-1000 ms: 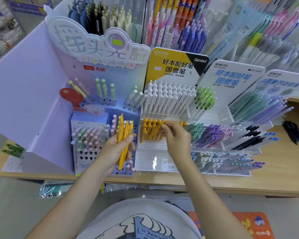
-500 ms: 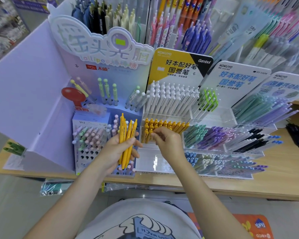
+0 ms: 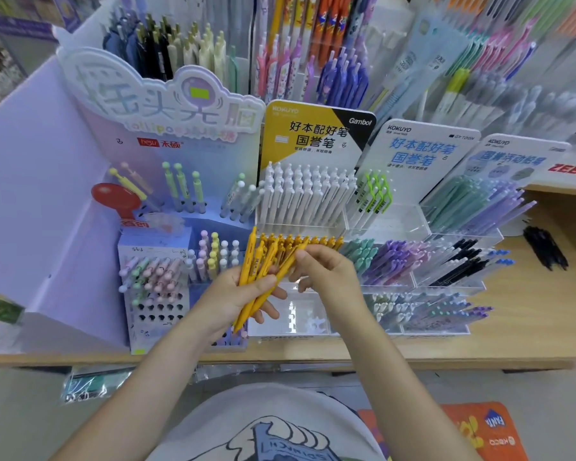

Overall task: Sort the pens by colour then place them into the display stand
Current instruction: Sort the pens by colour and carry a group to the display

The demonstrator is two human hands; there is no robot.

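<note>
My left hand [image 3: 233, 299] grips a bunch of yellow pens [image 3: 253, 267], fanned upward in front of the stand. My right hand [image 3: 326, 274] pinches one yellow pen [image 3: 288, 261] of that bunch near its top. Behind both hands, a row of yellow pens [image 3: 316, 241] stands in the middle tier of the clear acrylic display stand [image 3: 389, 224]. White pens [image 3: 300, 194] fill the tier above, with green-clipped pens [image 3: 373, 194] beside them. Teal, purple and black pens [image 3: 413, 261] fill the compartments to the right.
A lilac cardboard stand [image 3: 153, 287] with pastel lollipop-topped pens stands at left. A clear front compartment [image 3: 296, 317] lies below my hands. Loose black pens [image 3: 546, 247] lie on the wooden shelf [image 3: 529, 314] at right. More pen racks rise behind.
My right hand left the row of yellow pens in the stand and came left to the bunch, now pinching one pen there. My left hand shifted right with the bunch.
</note>
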